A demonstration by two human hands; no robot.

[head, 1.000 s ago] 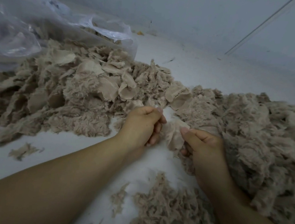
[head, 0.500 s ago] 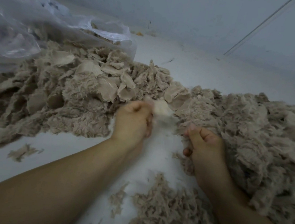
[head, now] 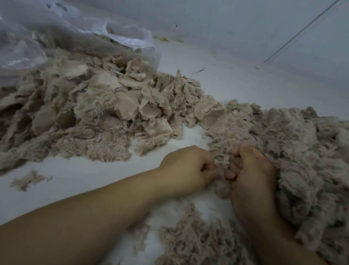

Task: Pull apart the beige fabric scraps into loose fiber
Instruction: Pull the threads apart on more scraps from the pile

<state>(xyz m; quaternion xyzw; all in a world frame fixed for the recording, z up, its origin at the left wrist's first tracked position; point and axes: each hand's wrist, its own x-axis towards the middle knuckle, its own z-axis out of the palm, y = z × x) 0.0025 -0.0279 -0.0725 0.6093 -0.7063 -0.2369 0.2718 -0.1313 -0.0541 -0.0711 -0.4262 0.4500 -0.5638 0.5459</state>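
The person is working in the middle of the pulling step: both hands are gripping one small beige scrap [head: 222,168] between them, low in the picture and a little right of the centre. The left hand [head: 187,169] is curling into a fist, its fingertips pinching the left edge of the scrap. The right hand [head: 252,177] is standing at about 3 o'clock from the left one, very near to it, with the thumb on top and the fingers curling under the same piece. The scrap is partly hiding behind the fingers and the picture is dim there, so I cannot tell exactly how much of it each hand is holding.

I judge that the next move is asking for the two hands to draw away from each other, left toward 9 o'clock and right toward 3 o'clock, with a firm pinch so the cloth is tearing open and not slipping out.

A large heap of whole scraps [head: 91,112] is lying at about 10 o'clock from the hands, spilling from a clear plastic bag [head: 51,37] at the far left. The fluffy pile [head: 306,156] is touching the right hand and spreading toward 2 and 3 o'clock. More loose fiber [head: 205,253] is lying at 6 o'clock, between the forearms on the white floor [head: 226,82]. Much whole cloth is waiting, so the task seems far from its end.
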